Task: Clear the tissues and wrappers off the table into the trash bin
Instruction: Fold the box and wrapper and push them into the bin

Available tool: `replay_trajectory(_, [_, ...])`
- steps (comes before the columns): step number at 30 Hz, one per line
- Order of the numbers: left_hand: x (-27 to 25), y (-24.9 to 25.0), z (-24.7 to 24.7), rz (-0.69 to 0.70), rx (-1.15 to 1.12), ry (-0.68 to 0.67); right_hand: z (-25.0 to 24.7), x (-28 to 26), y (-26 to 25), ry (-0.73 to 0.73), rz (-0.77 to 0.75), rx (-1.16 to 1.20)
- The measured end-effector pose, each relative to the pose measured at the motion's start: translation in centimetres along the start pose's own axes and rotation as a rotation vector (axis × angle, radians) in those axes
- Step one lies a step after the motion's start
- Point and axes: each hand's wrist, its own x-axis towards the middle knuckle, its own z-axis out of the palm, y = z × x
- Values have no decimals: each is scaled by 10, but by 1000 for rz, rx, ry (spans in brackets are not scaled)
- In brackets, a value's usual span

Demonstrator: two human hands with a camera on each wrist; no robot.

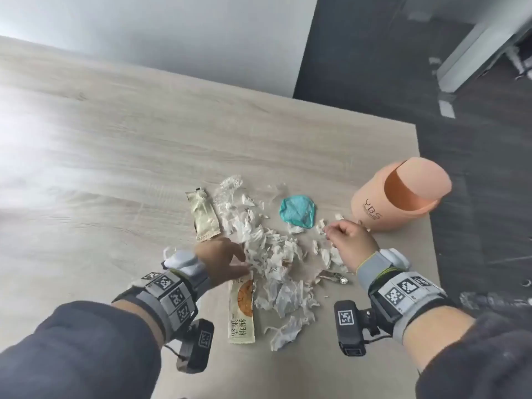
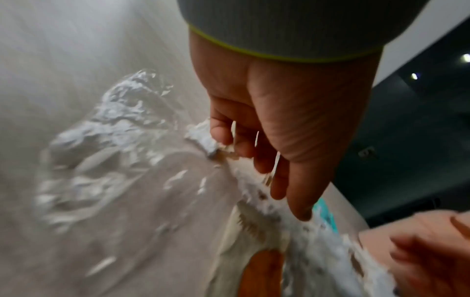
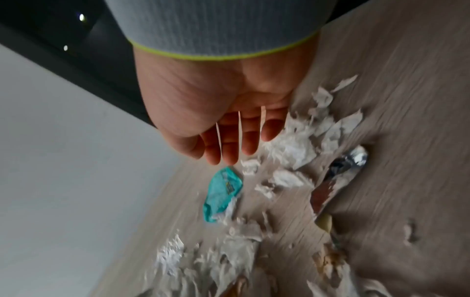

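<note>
Head cam: your left hand rests loose-fingered on the tissues; right hand hovers, fingers relaxed, beside the trash bin.

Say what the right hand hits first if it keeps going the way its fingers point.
Likely the crumpled teal wrapper: in the right wrist view the right hand has fingertips aimed at it, just short. Small white tissue scraps lie beside that line; height above the table is unclear.

A white wall fills the upper left of the head view. A dark grey floor runs down the right side. A light grey desk stands in the upper right corner.
</note>
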Motion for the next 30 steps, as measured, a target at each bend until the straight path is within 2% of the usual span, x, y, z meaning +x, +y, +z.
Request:
replay_trajectory(3, [-1, -5, 12, 4, 136, -71, 17, 23, -1, 26, -74, -158])
replay_trajectory(8, [0, -7, 26, 29, 197, -34, 42, 63, -6, 33, -262, -390])
replay_trajectory(11, [2, -8, 26, 42, 186, -28, 49, 74, -4, -2, -194, -537])
replay_trajectory(13, [4, -12, 23, 55, 101, 4, 52, 76, -2, -19, -159, -599])
replay_trajectory(17, [3, -15, 2, 8, -114, 59, 45, 76, -2, -91, -140, -551])
replay_trajectory(21, [0, -23, -23, -67, -417, 147, 38, 67, 4, -159, -196, -396])
replay_trajectory(25, [7, -45, -45, -193, -708, 326, 37, 68, -5, -155, -293, -301])
replay_trajectory(27, [17, -56, -56, -219, -641, 420, 44, 74, -16, -191, -375, -325])
replay_trajectory(30, [31, -65, -66, -323, -418, 426, 59, 80, -43, -271, -443, -417])
